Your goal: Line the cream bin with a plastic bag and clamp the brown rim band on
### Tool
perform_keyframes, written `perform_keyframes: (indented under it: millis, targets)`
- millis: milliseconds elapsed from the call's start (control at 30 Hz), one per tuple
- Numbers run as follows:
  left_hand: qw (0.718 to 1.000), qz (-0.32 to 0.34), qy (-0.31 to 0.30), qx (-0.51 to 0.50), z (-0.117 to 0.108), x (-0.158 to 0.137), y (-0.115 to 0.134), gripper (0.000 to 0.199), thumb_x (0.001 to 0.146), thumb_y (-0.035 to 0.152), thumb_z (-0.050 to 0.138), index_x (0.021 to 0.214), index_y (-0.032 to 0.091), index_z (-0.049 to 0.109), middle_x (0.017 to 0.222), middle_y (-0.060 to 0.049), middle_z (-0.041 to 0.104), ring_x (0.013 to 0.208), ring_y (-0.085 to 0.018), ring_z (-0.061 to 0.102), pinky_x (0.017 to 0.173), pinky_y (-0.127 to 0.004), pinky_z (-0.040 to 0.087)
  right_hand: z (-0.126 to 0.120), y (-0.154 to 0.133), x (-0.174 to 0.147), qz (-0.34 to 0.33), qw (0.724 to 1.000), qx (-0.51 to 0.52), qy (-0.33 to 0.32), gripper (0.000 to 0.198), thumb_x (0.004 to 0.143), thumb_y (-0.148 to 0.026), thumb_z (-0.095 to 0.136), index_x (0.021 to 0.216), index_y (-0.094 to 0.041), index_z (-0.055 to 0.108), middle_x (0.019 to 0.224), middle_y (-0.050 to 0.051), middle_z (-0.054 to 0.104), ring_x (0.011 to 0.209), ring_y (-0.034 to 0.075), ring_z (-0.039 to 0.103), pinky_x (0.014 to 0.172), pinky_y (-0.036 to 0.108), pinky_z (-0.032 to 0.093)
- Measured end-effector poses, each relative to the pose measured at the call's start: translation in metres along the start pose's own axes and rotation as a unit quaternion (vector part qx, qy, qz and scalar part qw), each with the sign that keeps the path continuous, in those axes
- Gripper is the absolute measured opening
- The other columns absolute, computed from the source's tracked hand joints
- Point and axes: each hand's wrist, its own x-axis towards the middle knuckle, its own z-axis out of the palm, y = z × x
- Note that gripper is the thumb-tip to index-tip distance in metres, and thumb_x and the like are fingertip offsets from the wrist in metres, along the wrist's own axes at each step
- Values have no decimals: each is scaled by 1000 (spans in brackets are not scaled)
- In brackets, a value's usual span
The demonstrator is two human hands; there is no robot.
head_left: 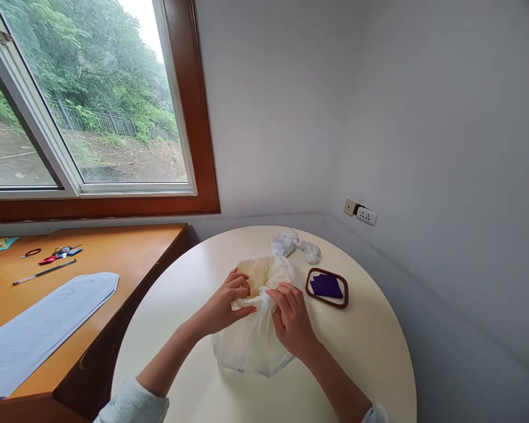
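A thin whitish plastic bag (253, 346) stands on the round table, its crumpled mouth opened toward the top. My left hand (229, 299) is closed on the left side of the bag's mouth, with the fingers curled over the rim and the thumb along the near edge. On the right side, my right hand (293, 320) pinches gathered plastic between thumb and fingers. A pale yellowish surface shows inside the mouth; whether anything lies in the bag I cannot tell.
The round cream table (167, 329) carries a knotted plastic bag (293, 242) at the back and a brown-rimmed frame (346, 294) with purple cloth (326, 286) to the right. A wooden desk (132, 241) at left holds paper sheets (48, 335), a pen (44, 272) and small items.
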Motion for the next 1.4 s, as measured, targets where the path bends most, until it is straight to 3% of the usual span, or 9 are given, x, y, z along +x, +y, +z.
perform_keyframes:
  millis: [233, 433, 533, 633, 800, 900, 1000, 1167, 1400]
  targets:
    - [1000, 0, 14, -2, 2, 3, -15, 18, 81, 38, 55, 77, 21, 59, 106, -7, 57, 122, -25, 39, 111, -50, 12, -9, 20, -14, 42, 997, 39, 49, 40, 82, -12, 41, 121, -21, 44, 122, 11, 50, 121, 22, 41, 98, 46, 38]
    - [998, -31, 59, -21, 7, -3, -14, 14, 84, 33, 52, 86, 22, 59, 138, -8, 31, 132, -27, 26, 107, -46, 27, -12, 45, -30, 129, 987, 34, 89, 29, 87, -15, 38, 113, -19, 50, 119, 11, 51, 116, 22, 44, 96, 47, 40]
    - [989, -84, 109, -60, 9, -7, -3, 21, 81, 35, 55, 99, 25, 56, 144, -6, 17, 132, -28, 25, 102, -44, 36, -15, 44, -25, 116, 987, 34, 106, 27, 87, -15, 36, 109, -19, 53, 117, 11, 53, 115, 22, 47, 93, 46, 42]
    - [973, -146, 149, -95, 13, -8, 3, 40, 78, 40, 59, 113, 29, 48, 144, -8, 17, 134, -30, 20, 101, -46, 35, -20, 33, -8, 66, 990, 36, 115, 28, 87, -15, 36, 107, -20, 54, 114, 10, 55, 113, 22, 49, 92, 45, 42]
    - [966, -191, 140, -103, 21, -5, -2, 29, 77, 42, 59, 99, 25, 53, 140, -9, 28, 135, -29, 19, 103, -46, 33, -24, 15, 31, -39, 999, 1, 13, 32, 84, -23, 47, 116, -22, 52, 120, 9, 55, 118, 24, 46, 99, 49, 34]
    - [968, -181, 149, -94, 23, -8, -3, 19, 77, 39, 60, 82, 22, 53, 138, -8, 34, 131, -27, 28, 101, -42, 36, -19, 12, 39, -72, 995, 5, -67, 26, 84, -25, 51, 110, -23, 55, 106, 7, 64, 108, 21, 54, 99, 49, 35]
    - [973, -158, 152, -79, 25, -15, 2, 18, 76, 37, 61, 78, 21, 54, 144, -7, 26, 130, -28, 32, 99, -40, 39, -16, 10, 29, -79, 994, 8, -73, 19, 84, -20, 49, 100, -20, 59, 91, 6, 67, 100, 20, 57, 97, 46, 38]
    - [982, -105, 148, -43, 31, -28, 16, 16, 80, 35, 58, 77, 20, 55, 151, -5, 7, 133, -31, 25, 99, -43, 40, -35, 1, 12, -90, 989, 25, -112, 23, 83, -19, 48, 103, -20, 58, 89, 6, 67, 88, 19, 60, 94, 45, 41]
    - [989, -31, 133, 60, 39, -26, 34, 11, 80, 19, 55, 71, 17, 49, 151, -6, -11, 136, -36, 10, 108, -53, 25, -48, -15, 37, -54, 990, -5, -127, 30, 80, -7, 37, 97, -17, 59, 88, 8, 65, 86, 20, 59, 77, 34, 48]
